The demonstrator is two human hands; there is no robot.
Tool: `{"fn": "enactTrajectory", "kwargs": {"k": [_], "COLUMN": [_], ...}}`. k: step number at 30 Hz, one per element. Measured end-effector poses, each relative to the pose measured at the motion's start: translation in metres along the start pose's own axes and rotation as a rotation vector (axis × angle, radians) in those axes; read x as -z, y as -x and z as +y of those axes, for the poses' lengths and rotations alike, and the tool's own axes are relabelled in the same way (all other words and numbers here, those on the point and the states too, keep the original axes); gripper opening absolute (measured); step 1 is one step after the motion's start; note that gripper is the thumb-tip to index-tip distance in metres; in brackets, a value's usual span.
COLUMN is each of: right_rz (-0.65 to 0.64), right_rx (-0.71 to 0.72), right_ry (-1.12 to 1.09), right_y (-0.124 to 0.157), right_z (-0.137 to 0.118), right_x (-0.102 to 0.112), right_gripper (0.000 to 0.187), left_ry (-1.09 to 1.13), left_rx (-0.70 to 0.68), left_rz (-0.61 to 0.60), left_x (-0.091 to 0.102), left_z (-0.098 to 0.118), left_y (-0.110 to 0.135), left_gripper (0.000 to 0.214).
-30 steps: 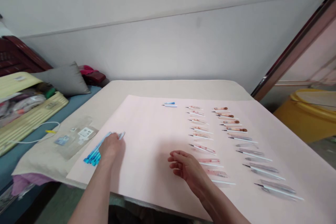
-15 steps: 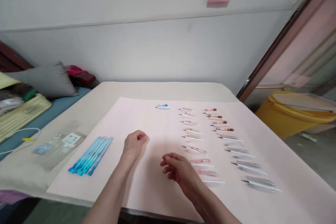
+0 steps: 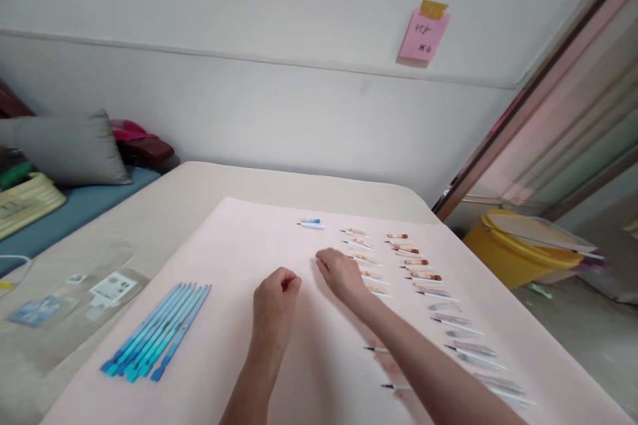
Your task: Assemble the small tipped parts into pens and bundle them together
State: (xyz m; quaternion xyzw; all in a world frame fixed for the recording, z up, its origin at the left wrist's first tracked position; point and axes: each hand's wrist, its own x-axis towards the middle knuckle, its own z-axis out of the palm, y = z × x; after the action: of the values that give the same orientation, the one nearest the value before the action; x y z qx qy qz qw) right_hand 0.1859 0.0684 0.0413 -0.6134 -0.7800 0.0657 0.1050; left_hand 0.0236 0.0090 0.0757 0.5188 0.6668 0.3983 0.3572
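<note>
My left hand hovers over the middle of the pink sheet with its fingers curled into a loose fist; whether it holds anything small I cannot make out. My right hand reaches forward, fingers bent, close to the left column of pink pens. A bundle of blue pens lies side by side at the sheet's left. One blue pen with its cap apart lies at the far end. Columns of brown-capped pens and grey pens lie to the right.
Clear plastic packets with labels lie on the beige tablecloth at left. A grey cushion and a cream box sit on a blue surface beyond. A yellow bin stands right of the table. A pink note hangs on the wall.
My left hand left the bundle of blue pens and moved right to the sheet's middle, closed. My right hand moved forward from the near pens. The view tilted up and right.
</note>
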Motion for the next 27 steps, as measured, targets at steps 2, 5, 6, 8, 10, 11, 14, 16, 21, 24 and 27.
{"fn": "enactTrajectory", "kwargs": {"k": [2,5,6,8,10,11,14,16,21,24,27], "right_rz": [-0.019,-0.059,-0.073,-0.101,-0.129,-0.143,-0.187,-0.209,-0.247,-0.249,-0.231], "right_rx": [-0.016,-0.031,-0.033,-0.036,-0.041,-0.045,-0.063,-0.076,-0.105,-0.096,-0.071], "right_ry": [0.065,0.124,0.138,0.160,0.175,0.182,0.204,0.222,0.256,0.253,0.245], "right_y": [-0.045,-0.099,-0.113,-0.133,-0.145,-0.150,-0.157,-0.158,-0.147,-0.130,-0.107], "right_z": [0.007,0.017,0.020,0.025,0.029,0.030,0.031,0.031,0.027,0.022,0.013], "right_x": [0.002,-0.006,-0.010,-0.019,-0.027,-0.029,-0.034,-0.036,-0.034,-0.032,-0.032], "right_gripper": [0.027,0.030,0.031,0.033,0.036,0.036,0.035,0.032,0.032,0.026,0.024], "left_ry": [0.013,0.020,0.021,0.027,0.053,0.072,0.110,0.109,0.102,0.088,0.072], "left_rx": [0.023,0.027,0.024,0.023,0.025,0.025,0.019,0.015,0.039,0.051,0.043], "left_rz": [-0.015,-0.014,-0.011,-0.007,-0.006,-0.005,0.000,-0.002,-0.008,-0.022,-0.021], "left_x": [0.000,0.000,0.000,0.000,0.000,0.000,0.001,0.002,0.008,0.013,0.018], "left_z": [0.000,-0.001,-0.001,-0.003,-0.003,-0.003,-0.002,0.000,0.002,0.001,-0.001], "left_y": [-0.003,-0.009,-0.011,-0.015,-0.018,-0.019,-0.018,-0.017,-0.016,-0.017,-0.018], "left_gripper": [0.016,0.015,0.015,0.014,0.014,0.015,0.016,0.016,0.015,0.015,0.016]}}
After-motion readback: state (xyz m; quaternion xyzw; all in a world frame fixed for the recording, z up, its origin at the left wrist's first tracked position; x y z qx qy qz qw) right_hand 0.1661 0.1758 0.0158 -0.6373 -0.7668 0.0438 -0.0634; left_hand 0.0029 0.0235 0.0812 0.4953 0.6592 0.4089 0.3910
